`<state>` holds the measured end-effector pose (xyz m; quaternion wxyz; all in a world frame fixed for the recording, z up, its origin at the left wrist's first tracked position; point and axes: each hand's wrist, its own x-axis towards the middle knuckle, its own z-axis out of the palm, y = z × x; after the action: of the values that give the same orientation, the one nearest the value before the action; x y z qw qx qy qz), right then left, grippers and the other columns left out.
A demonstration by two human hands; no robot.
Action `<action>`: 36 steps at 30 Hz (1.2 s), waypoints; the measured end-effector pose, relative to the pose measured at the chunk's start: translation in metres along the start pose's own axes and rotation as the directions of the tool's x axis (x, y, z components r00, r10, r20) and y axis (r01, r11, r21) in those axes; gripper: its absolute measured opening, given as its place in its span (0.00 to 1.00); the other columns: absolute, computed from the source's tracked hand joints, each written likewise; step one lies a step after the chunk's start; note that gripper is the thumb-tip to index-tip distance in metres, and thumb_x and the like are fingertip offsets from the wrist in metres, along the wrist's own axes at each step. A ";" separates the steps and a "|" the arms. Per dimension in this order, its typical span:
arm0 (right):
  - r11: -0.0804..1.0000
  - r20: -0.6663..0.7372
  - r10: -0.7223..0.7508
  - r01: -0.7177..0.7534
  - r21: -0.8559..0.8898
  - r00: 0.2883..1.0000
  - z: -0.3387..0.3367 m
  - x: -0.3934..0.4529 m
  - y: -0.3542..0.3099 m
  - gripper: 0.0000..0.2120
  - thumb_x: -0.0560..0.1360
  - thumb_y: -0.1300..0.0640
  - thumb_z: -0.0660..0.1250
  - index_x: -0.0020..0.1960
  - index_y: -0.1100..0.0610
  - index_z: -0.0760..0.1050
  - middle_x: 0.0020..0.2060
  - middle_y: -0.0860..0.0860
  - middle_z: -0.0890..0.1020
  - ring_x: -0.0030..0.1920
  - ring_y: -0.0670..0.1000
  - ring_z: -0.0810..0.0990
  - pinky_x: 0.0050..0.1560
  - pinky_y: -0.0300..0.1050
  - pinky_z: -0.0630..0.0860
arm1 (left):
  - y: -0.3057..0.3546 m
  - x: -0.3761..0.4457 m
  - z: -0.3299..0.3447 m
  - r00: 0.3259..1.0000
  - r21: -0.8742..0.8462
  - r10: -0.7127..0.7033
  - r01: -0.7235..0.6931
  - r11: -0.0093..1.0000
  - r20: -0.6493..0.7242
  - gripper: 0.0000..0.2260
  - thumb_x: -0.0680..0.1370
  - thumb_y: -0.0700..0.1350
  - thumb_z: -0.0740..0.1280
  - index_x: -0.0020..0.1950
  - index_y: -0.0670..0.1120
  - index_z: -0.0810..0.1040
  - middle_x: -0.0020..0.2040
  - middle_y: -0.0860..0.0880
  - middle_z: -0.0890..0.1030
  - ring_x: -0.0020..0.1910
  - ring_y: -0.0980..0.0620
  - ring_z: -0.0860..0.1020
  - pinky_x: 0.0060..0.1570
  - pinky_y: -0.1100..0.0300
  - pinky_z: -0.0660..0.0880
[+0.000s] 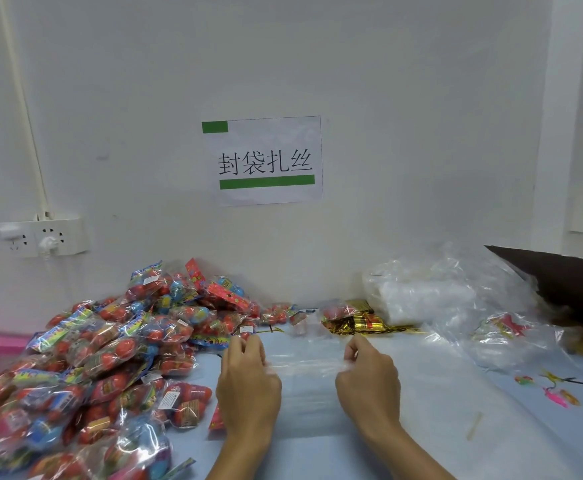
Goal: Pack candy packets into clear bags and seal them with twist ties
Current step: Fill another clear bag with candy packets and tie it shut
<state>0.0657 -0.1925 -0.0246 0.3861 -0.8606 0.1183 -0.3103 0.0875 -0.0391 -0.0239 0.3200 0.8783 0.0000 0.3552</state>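
**Clear bag stretched between both hands**

Held flat just above the table (pixel 421 427), directly below the wall sign (pixel 266 161): a clear bag (pixel 305 382), thin, glossy, nearly invisible against the pale blue surface, wrinkled where pinched. Left hand (pixel 248 379) grasping its left edge, fingers curled; right hand (pixel 369 375) pinching the right edge the same way. Left of the bag, heaped high: candy packets (pixel 110 358), red and blue sweets in crinkly transparent wrap with bright printed labels. Beyond the bag, toward the sign: gold twist ties (pixel 362 323) in a loose shiny bundle. Right of the ties, against the wall: a stack of spare clear bags (pixel 428 299), cloudy white.
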 end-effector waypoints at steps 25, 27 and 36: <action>0.980 0.003 0.022 -0.022 0.198 1.000 -0.004 0.011 0.006 0.11 0.74 0.68 0.63 0.46 0.51 0.69 0.43 0.48 0.76 0.43 0.51 0.75 0.39 0.46 0.72 | -0.008 0.010 0.007 0.936 -0.362 -0.215 0.310 0.879 0.279 0.25 0.70 0.53 0.77 0.61 0.54 0.69 0.47 0.53 0.77 0.44 0.52 0.77 0.38 0.57 0.74; 0.961 0.034 0.012 -0.020 0.275 0.999 -0.002 0.012 0.006 0.16 0.70 0.73 0.61 0.44 0.52 0.69 0.40 0.50 0.76 0.41 0.50 0.76 0.35 0.42 0.72 | -0.008 0.009 0.010 0.886 -0.310 -0.245 0.378 0.872 0.393 0.26 0.68 0.51 0.79 0.62 0.51 0.73 0.48 0.50 0.78 0.46 0.51 0.79 0.42 0.58 0.76; 0.966 0.034 -0.025 0.015 0.256 0.999 0.000 0.013 0.008 0.17 0.63 0.78 0.55 0.33 0.56 0.65 0.29 0.50 0.69 0.30 0.49 0.64 0.27 0.39 0.59 | -0.010 0.012 0.007 0.915 -0.255 -0.279 0.356 0.899 0.293 0.13 0.73 0.32 0.66 0.49 0.49 0.75 0.39 0.45 0.77 0.29 0.51 0.74 0.24 0.62 0.70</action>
<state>0.0763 -0.2043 -0.0247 0.4930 -0.8103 0.0615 -0.3107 0.1032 -0.0322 -0.0258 0.5019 0.8444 0.0496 0.1804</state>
